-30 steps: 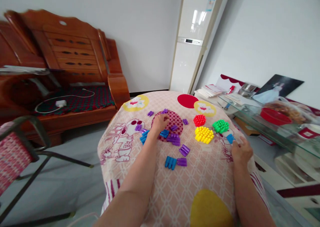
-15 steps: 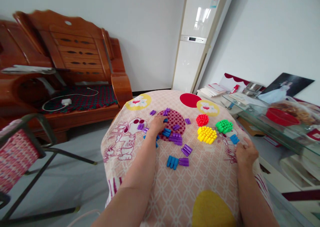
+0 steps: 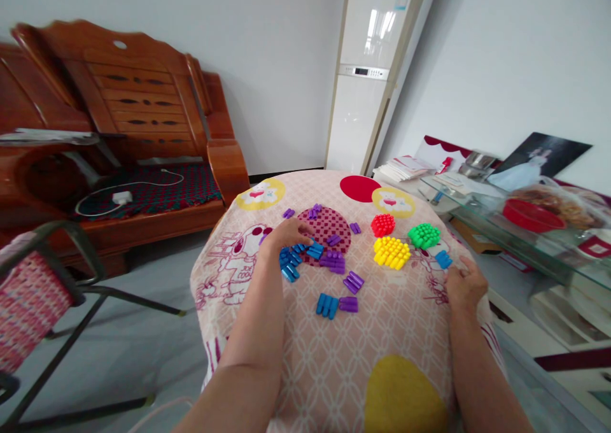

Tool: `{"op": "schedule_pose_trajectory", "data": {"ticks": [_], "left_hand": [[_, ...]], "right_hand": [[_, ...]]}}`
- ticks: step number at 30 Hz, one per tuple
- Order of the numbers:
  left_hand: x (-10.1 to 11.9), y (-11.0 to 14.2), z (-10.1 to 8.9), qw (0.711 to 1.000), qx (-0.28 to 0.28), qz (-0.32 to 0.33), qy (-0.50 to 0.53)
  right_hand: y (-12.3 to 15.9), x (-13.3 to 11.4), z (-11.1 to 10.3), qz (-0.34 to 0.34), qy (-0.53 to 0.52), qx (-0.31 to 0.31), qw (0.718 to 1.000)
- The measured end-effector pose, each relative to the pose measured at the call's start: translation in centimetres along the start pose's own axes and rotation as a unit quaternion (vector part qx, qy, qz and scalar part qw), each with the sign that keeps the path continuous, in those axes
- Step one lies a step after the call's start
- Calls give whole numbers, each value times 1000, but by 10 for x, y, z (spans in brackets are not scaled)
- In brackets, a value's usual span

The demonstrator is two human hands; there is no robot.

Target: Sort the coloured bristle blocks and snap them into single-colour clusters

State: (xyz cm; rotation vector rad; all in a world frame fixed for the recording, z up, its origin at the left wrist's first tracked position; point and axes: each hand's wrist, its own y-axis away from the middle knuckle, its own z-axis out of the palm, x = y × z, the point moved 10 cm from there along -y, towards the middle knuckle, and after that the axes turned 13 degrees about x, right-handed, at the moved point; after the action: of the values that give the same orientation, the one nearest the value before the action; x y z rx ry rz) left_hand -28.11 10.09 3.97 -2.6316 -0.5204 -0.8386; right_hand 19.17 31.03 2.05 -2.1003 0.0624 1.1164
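My left hand (image 3: 289,232) reaches over the far left part of the table, thumb and fingertips apart with nothing seen between them. Below it lies a cluster of blue ribbed plastic toy pieces (image 3: 289,264), partly covered by the hand and wrist; another blue piece (image 3: 314,249) lies to their right. Purple ribbed pieces (image 3: 333,262) are scattered around, and one touches a blue piece (image 3: 327,305) nearer me. My right hand (image 3: 466,284) rests at the table's right edge, fingers loosely bent and apart, beside a small blue piece (image 3: 443,259).
Red (image 3: 382,225), yellow and green (image 3: 424,235) bundles of pegged pieces sit right of centre on the patterned tablecloth (image 3: 382,331). A glass shelf with a red bowl (image 3: 532,215) stands on the right. A wooden sofa (image 3: 143,114) and a folding chair are on the left.
My left hand has moved slightly left, and the blue piece at its fingertips no longer shows there. More blue pieces lie bunched beneath it. My right hand has stayed about in place.
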Motion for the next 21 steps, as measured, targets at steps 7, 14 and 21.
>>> {"op": "schedule_pose_trajectory", "data": {"ticks": [7, 14, 21], "left_hand": [[24, -3, 15, 999, -12, 20, -32], [69, -8, 2, 995, 62, 69, 42], [168, 8, 59, 967, 28, 207, 145]], "right_hand": [[1, -13, -6, -55, 30, 34, 997], [65, -97, 12, -188, -57, -74, 978], [123, -149, 27, -328, -122, -194, 917]]}}
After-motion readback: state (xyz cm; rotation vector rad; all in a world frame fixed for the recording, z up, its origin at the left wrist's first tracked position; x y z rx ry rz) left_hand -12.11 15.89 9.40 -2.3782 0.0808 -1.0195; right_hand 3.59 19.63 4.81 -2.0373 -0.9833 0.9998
